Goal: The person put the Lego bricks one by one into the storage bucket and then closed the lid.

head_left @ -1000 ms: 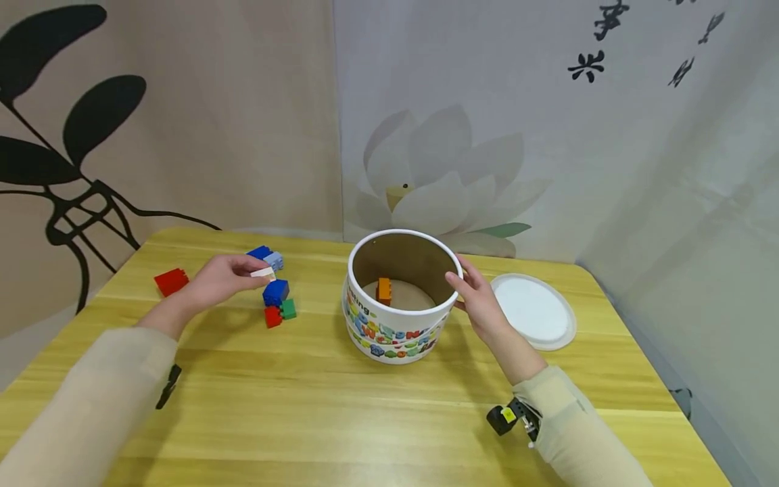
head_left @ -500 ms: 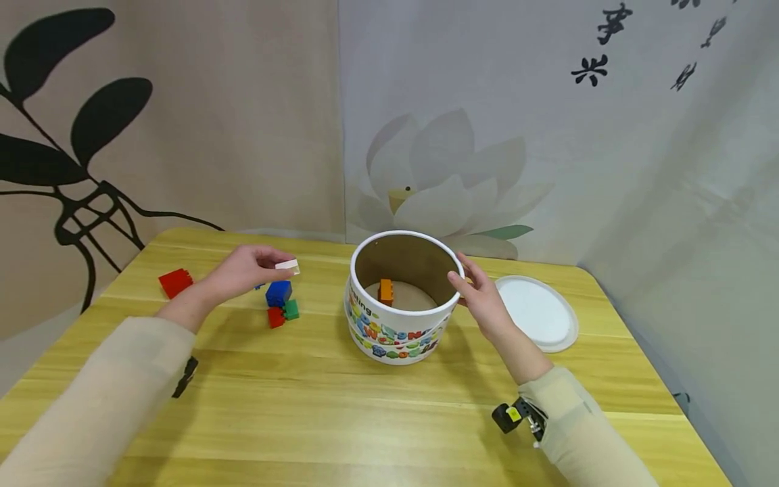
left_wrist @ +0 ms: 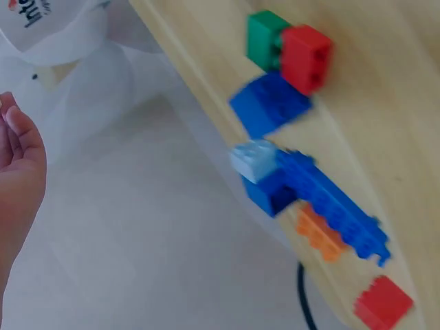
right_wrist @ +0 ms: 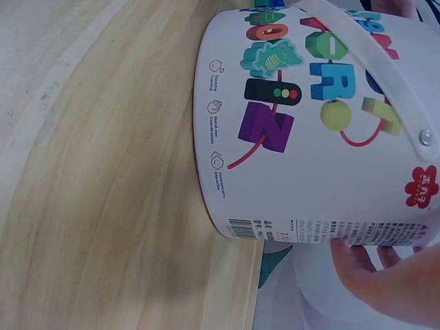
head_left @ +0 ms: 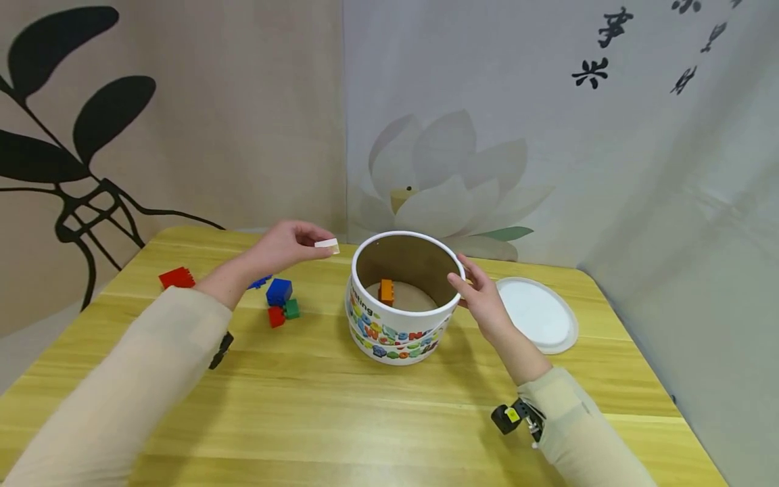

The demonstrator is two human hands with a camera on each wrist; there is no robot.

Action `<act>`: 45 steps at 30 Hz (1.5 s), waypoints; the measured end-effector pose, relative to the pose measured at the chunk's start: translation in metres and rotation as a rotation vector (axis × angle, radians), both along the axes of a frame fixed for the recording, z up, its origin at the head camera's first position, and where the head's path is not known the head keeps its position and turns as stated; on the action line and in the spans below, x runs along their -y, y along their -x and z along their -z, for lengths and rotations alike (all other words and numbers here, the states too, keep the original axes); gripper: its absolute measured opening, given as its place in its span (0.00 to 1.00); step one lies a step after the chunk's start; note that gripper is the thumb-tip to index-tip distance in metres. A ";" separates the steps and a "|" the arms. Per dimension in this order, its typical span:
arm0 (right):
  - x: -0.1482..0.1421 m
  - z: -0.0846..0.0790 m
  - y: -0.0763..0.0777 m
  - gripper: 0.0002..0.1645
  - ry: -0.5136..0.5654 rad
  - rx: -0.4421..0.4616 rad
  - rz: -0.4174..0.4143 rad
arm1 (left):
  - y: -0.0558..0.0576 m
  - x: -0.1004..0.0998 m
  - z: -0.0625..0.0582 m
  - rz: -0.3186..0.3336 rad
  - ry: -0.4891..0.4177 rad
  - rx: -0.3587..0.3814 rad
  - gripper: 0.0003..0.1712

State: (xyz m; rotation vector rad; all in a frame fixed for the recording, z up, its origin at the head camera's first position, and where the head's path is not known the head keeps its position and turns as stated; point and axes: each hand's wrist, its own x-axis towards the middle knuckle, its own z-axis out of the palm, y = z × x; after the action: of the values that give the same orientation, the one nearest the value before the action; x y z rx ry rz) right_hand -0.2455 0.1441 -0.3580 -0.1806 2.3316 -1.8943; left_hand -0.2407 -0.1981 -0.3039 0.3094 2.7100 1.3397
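Observation:
My left hand (head_left: 293, 242) pinches a small white toy brick (head_left: 327, 245) between thumb and fingers, in the air just left of the bucket's rim. The round white bucket (head_left: 389, 338) stands upright on the table, with colourful letters printed on its side. Inside on its floor sits an orange brick (head_left: 386, 291). My right hand (head_left: 481, 297) grips the bucket's right side, thumb over the rim and fingers outside. In the right wrist view, the fingers (right_wrist: 357, 265) touch the printed wall. The left wrist view shows the left hand (left_wrist: 20, 158) only partly, at its edge.
On the table's left lie a blue block (head_left: 279, 292), a green brick (head_left: 292, 309), a small red brick (head_left: 276, 316) and a larger red brick (head_left: 177, 278). A long blue piece (left_wrist: 333, 203) lies beside an orange brick (left_wrist: 320, 232). The white lid (head_left: 538, 314) lies right of the bucket.
My left hand has lifted the white brick from among the blocks and carried it right, towards the bucket. The right hand and the bucket have stayed in place.

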 end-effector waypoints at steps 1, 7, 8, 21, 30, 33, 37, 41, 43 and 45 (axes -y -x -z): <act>0.000 0.001 0.000 0.34 0.001 0.000 0.000 | 0.001 -0.004 -0.001 0.007 -0.002 -0.003 0.23; 0.003 0.003 0.001 0.33 0.010 -0.005 0.001 | 0.009 -0.026 -0.007 0.052 -0.019 -0.023 0.20; 0.003 0.003 0.001 0.33 0.011 -0.005 0.001 | 0.010 -0.030 -0.008 0.058 -0.020 -0.028 0.19; 0.008 0.003 0.001 0.33 0.024 0.002 0.006 | 0.018 -0.069 -0.017 0.169 -0.038 -0.076 0.17; 0.010 0.004 0.001 0.33 0.007 -0.006 -0.006 | 0.019 -0.045 -0.015 0.070 -0.092 -0.084 0.19; 0.011 0.005 0.002 0.33 0.010 -0.009 -0.009 | 0.014 -0.016 -0.014 -0.009 -0.080 -0.077 0.22; 0.010 0.004 0.001 0.33 0.010 -0.004 -0.006 | 0.003 0.027 -0.008 -0.103 -0.054 -0.045 0.29; 0.005 0.003 0.001 0.33 -0.008 -0.002 0.012 | -0.005 0.065 0.001 -0.180 -0.027 -0.032 0.35; 0.002 0.002 0.000 0.33 -0.013 -0.001 0.019 | -0.008 0.081 0.007 -0.225 -0.010 -0.018 0.37; 0.000 0.002 0.000 0.33 -0.012 0.003 0.022 | -0.010 0.097 0.015 -0.265 0.003 -0.003 0.39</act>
State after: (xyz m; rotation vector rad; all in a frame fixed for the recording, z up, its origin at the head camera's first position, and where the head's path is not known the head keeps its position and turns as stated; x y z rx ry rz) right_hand -0.2457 0.1445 -0.3597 -0.1513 2.3516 -1.8884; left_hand -0.2304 -0.2949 -0.3194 -0.0518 2.8331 1.3956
